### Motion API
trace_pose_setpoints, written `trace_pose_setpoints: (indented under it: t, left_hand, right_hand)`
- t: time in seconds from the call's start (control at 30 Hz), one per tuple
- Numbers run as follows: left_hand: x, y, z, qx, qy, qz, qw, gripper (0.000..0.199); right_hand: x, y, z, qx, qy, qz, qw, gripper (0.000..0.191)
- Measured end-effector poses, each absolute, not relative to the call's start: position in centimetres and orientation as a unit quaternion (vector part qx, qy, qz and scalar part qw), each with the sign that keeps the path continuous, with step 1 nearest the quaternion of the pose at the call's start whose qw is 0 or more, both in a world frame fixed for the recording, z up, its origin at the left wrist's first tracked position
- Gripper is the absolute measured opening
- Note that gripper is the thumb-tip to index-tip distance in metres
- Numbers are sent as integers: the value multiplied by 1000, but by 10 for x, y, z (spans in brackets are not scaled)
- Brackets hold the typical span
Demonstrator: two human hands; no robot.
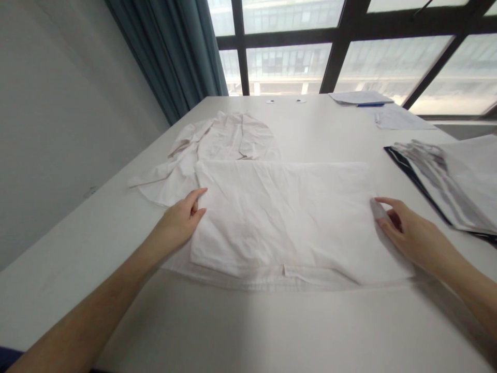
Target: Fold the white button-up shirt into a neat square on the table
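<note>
A white garment, shirt-like, lies in front of me with its lower part folded into a broad rectangle. Its looser, crumpled part spreads beyond at the far left. At the left edge of the folded part, my left hand rests on the cloth with thumb and forefinger apart. The right edge is slightly raised in my right hand, between the thumb and fingers. Along the near side runs a stitched hem, where a small fold sticks up. Some of the fingers of both hands are hidden.
The garment lies on a white table. To the right is a stack of white and grey cloth on something dark. Papers and a blue pen lie at the far right, before windows. A blue curtain hangs at the far left beside the wall.
</note>
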State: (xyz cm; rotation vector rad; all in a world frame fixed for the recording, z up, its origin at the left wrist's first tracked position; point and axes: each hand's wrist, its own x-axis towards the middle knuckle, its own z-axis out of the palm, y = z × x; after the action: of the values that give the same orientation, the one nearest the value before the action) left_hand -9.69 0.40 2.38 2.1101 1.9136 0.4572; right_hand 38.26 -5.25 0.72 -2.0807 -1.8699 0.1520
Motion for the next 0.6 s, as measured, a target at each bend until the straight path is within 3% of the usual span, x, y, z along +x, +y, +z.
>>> trace_pose_setpoints:
  t: [0.23, 0.6]
  left_hand:
    - [-103, 1, 31, 748, 622, 141, 181, 62]
    - [-106, 3, 23, 778, 609, 85, 130, 58]
  right_hand:
    - [378, -53, 11, -745, -634, 32, 205, 43]
    - [376, -52, 7, -749, -626, 16, 218, 38]
